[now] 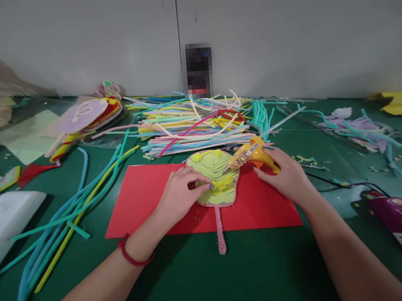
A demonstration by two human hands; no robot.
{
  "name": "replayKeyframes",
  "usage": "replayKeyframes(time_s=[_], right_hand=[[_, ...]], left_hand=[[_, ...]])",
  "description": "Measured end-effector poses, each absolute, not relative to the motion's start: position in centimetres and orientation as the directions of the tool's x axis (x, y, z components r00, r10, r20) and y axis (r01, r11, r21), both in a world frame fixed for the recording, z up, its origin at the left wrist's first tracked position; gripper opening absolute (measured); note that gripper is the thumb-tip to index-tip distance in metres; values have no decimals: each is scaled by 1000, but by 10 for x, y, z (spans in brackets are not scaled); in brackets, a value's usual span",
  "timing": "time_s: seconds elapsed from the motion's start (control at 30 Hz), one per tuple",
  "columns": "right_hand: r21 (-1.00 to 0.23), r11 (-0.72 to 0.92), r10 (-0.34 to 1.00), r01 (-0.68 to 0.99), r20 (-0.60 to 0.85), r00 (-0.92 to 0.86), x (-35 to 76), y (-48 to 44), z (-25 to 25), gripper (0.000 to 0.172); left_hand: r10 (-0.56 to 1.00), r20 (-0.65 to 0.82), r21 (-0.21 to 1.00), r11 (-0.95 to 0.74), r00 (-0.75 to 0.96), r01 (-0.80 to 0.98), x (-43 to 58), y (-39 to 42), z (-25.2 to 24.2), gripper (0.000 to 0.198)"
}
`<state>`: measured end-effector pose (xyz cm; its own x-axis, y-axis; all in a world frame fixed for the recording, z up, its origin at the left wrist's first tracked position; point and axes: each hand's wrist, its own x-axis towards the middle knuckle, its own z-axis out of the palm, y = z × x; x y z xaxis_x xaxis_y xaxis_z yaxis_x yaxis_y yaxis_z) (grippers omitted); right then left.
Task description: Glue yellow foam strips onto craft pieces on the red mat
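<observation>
A leaf-shaped fan (214, 170) of light-green pipe cleaners with a pink fuzzy rim and stem lies on a red sheet (139, 200). My left hand (181, 193) rests on the fan's lower part, its fingers pinching a yellow fuzzy piece (222, 183) against it. My right hand (285, 174) grips a yellow hot-glue gun (251, 154); its nozzle points left over the fan's upper right side. A red band circles my left wrist.
A big heap of coloured pipe cleaners (192, 123) lies behind the red sheet, and long blue, teal and yellow ones (64, 219) trail at left. Finished fans (85, 117) sit at the far left, a purple device (394, 215) with a black cable at right, a white object (6, 219) at the left edge.
</observation>
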<state>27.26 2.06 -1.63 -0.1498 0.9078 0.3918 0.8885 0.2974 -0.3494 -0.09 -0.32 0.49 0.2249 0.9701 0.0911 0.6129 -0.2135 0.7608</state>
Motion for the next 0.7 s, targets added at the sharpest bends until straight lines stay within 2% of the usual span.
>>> replayKeyframes(time_s=[0.07,0.27,0.7], right_hand=[[-337,299,908,893,389,-157,274,21,-16,49],[-323,323,905,889,380,-191,276,20,-13,49],[-290,377,882,880,403,-244,276,19,-11,45]], left_hand=[[959,115,745,-255,259,616,-1,-4,7,8],[939,87,814,-260,334,519,-2,-4,9,5],[939,54,819,-236,339,523,0,-3,7,5]])
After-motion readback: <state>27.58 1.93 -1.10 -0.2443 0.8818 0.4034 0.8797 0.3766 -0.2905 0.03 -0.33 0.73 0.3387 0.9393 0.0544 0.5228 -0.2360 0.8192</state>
